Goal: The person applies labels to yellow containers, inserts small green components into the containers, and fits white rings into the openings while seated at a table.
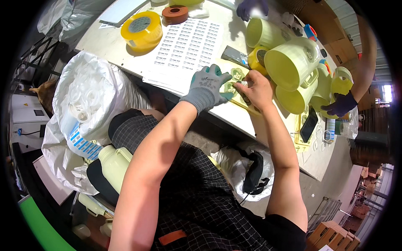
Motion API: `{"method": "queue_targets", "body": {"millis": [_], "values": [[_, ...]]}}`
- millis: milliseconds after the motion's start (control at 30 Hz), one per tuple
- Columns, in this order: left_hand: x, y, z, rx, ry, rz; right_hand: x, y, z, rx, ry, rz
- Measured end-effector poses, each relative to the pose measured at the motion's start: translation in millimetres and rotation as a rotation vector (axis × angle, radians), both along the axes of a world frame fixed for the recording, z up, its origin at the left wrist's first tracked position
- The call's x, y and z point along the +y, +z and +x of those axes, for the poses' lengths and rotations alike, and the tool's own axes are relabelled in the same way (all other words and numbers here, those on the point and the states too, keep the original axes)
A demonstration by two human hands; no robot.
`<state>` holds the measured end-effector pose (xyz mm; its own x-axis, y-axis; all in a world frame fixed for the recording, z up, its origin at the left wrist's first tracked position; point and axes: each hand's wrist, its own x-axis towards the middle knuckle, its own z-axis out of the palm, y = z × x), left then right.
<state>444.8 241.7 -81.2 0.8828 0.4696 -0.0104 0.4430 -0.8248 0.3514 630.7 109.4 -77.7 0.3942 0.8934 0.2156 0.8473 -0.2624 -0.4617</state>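
Observation:
My left hand (208, 85), in a grey and green glove, presses down on a flat yellow-green lid (236, 75) lying at the near edge of the table (125, 52). My bare right hand (255, 89) rests on the same lid beside it, fingertips pinched on a small piece on the lid's face. Just right of my hands, several pale yellow plastic jugs (291, 62) lie on their sides. A white sheet of small printed labels (188, 42) lies left of my gloved hand.
A big yellow tape roll (142, 28) and a brown tape roll (175, 14) sit at the far left. Another person's gloved hands (341, 104) work at the right and the far side (251, 7). A black phone (309, 124) lies right. White sacks (88, 96) stand beside my left knee.

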Motion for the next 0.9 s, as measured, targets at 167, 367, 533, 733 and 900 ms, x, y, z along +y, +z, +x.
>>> {"method": "queue_targets", "body": {"millis": [167, 367, 533, 733, 900], "values": [[13.2, 9.0, -3.0, 0.136, -0.068, -0.004, -25.3, 62.9, -34.5, 0.444, 0.102, 0.022], [-29.7, 13.4, -75.3, -0.107, -0.188, 0.285, -4.1, 91.9, -110.1, 0.768, 0.277, 0.007], [-139.1, 68.6, -241.6, 0.048, -0.085, 0.142, 33.6, 75.6, -201.4, 0.843, 0.506, -0.111], [-232.0, 61.2, -390.7, -0.365, 0.594, 0.212, 64.1, 66.0, -331.8, 0.658, 0.834, -0.425], [-261.8, 13.4, -420.3, -0.459, 0.905, 0.236, 76.6, 73.8, -400.4, 0.411, 0.958, -0.592]]}}
